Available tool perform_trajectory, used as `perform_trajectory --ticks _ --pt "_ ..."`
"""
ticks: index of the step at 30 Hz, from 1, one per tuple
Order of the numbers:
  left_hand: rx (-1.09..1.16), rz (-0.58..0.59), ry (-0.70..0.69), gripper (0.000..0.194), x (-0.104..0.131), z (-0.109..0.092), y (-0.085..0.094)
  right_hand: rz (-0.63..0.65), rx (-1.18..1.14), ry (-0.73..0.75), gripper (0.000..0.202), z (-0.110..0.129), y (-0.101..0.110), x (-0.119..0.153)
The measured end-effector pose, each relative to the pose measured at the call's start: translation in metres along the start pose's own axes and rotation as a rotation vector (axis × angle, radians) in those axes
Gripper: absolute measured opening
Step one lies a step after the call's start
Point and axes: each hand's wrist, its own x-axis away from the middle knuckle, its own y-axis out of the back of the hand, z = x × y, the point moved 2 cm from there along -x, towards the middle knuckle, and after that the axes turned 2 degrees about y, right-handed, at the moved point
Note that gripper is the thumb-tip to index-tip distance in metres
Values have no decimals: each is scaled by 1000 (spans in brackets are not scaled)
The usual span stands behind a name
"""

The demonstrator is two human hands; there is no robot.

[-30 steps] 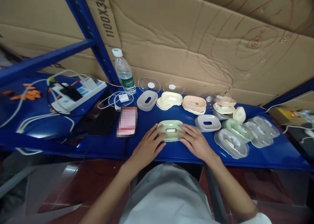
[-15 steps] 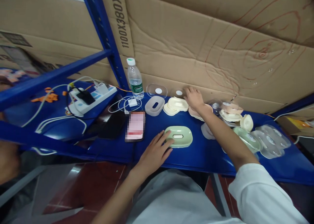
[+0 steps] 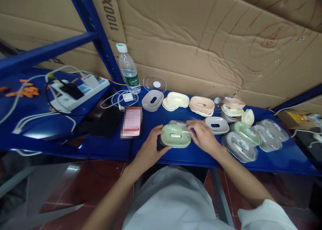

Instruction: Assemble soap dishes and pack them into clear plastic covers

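Cardboard strip reads "1100X3"; left fingers hold green dish, right fingers pinch clear lid.

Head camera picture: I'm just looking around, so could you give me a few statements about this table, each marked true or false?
1. The left hand touches the green dish. True.
2. The phone lies to the right of the green dish. False: the phone lies to its left.
3. The right hand holds a clear lid. True.
4. The water bottle has no cap. False: a white cap is on it.
5. The peach dish sits farther back than the green dish. True.
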Motion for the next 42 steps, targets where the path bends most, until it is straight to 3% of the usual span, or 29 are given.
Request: perform_trajectory --ticks 4,9,12,15,21,25,32,42 --pt "18 67 67 89 0 4 -1 171 -146 12 43 12 -7 14" --pt "-2 126 57 82 -2 0 3 239 -185 33 48 22 -14 17" --pt "-24 165 14 75 -4 -6 5 210 -156 76 57 26 -18 24" --pt "-70 202 -12 83 -4 -9 6 155 -15 109 55 28 -22 29" --pt "-133 214 -14 79 -3 -8 5 167 170 17 62 42 -24 34" --pt "-127 202 -16 74 -3 -8 4 157 111 24 62 49 -27 40" --pt "-175 232 -14 76 -2 -8 3 31 40 -60 82 42 -29 50" --pt "-187 219 -23 76 -2 -8 1 -18 -104 -120 65 32 -26 46"
